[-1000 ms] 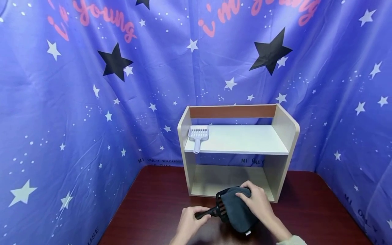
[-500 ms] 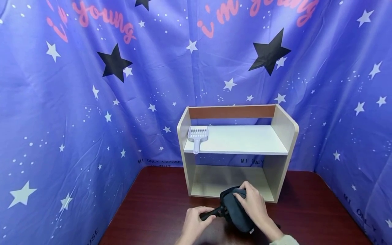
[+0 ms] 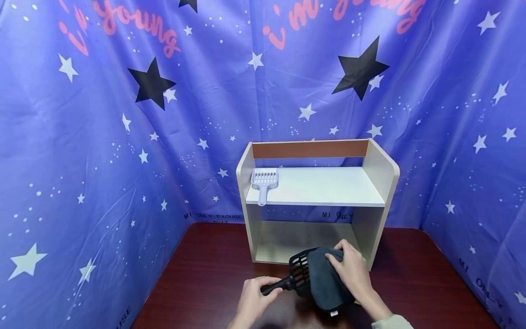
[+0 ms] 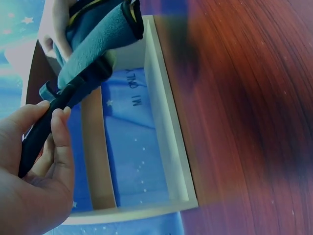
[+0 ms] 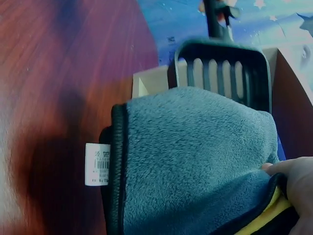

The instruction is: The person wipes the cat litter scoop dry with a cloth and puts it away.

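Observation:
My left hand grips the handle of a black slotted litter scoop above the table. In the left wrist view the fingers and thumb curl round that black handle. My right hand holds a dark grey-green cloth over the scoop's far part, thumb on top. The right wrist view shows the plush cloth with black edging, a yellow strip and a white label. Beyond its edge the scoop's slots show; the rest of its head is hidden underneath.
Just behind the hands stands a small two-tier shelf. A pale lilac litter scoop lies at the left of its upper board, handle over the front edge. Under everything is a dark red wooden table, with a blue star-patterned curtain around it.
The cloth slid left over the scoop to near its handle, then back right, baring the slots again. The left hand shifted slightly right and back with the scoop.

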A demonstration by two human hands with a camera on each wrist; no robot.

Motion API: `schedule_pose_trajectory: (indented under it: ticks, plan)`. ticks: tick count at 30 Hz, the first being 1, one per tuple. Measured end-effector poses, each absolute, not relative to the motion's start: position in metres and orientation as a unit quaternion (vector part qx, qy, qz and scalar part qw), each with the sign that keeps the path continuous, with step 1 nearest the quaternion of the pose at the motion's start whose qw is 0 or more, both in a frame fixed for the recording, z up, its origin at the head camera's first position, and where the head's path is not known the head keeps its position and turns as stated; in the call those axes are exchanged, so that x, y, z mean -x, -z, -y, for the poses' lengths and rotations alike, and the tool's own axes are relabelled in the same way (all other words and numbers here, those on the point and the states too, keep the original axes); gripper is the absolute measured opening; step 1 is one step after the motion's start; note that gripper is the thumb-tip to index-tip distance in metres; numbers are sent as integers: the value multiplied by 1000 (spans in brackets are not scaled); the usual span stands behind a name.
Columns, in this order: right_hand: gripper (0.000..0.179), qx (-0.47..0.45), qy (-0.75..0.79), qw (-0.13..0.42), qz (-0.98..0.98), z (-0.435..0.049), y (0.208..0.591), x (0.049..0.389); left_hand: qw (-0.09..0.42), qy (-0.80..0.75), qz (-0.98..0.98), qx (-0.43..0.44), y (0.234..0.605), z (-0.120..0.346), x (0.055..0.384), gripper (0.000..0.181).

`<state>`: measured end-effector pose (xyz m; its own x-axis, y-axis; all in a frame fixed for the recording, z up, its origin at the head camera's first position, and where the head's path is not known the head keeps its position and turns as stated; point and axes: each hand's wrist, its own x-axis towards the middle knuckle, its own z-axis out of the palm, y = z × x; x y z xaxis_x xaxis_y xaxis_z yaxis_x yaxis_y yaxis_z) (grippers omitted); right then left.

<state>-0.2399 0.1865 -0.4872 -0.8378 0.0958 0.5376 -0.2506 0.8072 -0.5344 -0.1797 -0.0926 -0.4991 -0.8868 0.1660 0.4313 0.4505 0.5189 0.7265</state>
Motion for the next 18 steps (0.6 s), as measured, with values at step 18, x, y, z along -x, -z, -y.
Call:
schedule_pose_trajectory:
  ticks: [18]
  plan:
    - [24, -50, -356, 287, 888, -215, 453, 243, 85, 511, 843, 148, 499, 134, 183, 20]
